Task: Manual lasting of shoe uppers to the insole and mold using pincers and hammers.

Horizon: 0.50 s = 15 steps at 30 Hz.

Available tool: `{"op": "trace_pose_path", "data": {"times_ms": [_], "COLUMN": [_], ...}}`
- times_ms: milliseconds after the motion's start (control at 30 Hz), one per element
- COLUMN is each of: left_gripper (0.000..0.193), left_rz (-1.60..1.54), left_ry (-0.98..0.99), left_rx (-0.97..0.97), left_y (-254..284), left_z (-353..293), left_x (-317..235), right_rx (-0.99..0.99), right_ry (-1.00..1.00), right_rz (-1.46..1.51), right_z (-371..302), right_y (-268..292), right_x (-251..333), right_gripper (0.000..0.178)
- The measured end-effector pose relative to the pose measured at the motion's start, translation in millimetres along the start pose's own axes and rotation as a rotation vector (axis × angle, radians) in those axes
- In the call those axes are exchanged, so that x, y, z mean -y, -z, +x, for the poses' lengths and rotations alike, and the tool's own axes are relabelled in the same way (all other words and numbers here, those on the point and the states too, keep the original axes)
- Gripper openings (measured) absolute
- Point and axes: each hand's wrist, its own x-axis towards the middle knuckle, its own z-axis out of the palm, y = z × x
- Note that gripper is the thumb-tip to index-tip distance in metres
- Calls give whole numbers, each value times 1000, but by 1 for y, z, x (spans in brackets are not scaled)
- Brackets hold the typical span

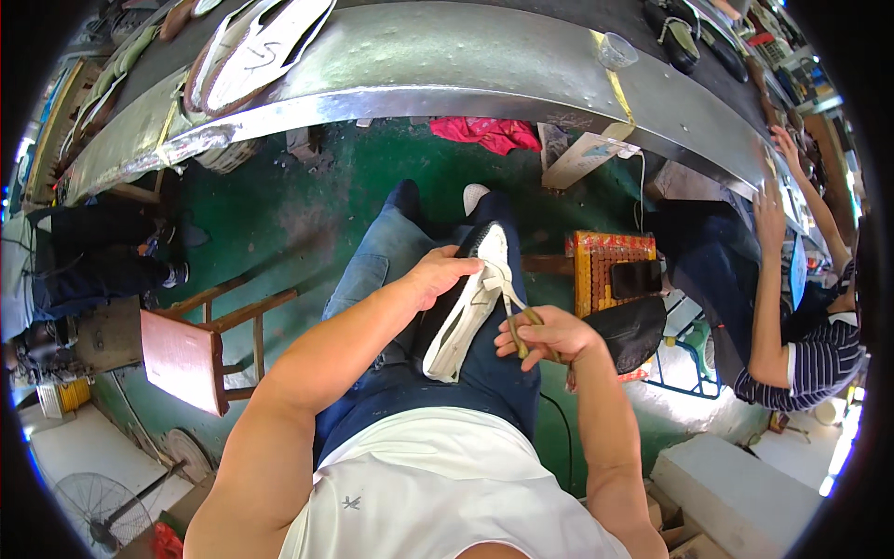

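A white shoe (466, 312) with a black lining lies on my lap, toe pointing away from me. My left hand (440, 275) rests on the shoe's left side and holds it steady. My right hand (549, 337) is closed on a small pair of tan-handled scissors (520, 324), whose tip is at the shoe's white lace (498, 287). Both my legs in blue jeans (391, 270) lie under the shoe.
A curved metal conveyor table (447, 65) runs across the top with shoe uppers (256, 47) and a plastic cup (615, 48) on it. A wooden stool (200, 340) stands at my left. A woven-seat stool with a phone (619, 275) is at my right. Another person (792, 345) sits far right.
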Motion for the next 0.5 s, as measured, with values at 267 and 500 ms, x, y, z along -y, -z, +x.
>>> {"op": "trace_pose_path", "data": {"times_ms": [267, 500], "left_gripper": [66, 61], "left_rz": [155, 256], "left_ry": [-3, 39], "left_rx": [-103, -47], "left_y": [-8, -4], "left_z": [-10, -8], "left_x": [-14, -14], "right_rx": [-428, -455], "right_ry": [123, 269], "right_rz": [-725, -1091], "right_z": [-8, 32], "right_y": [-15, -25], "right_x": [56, 64], "right_gripper": [32, 41]}}
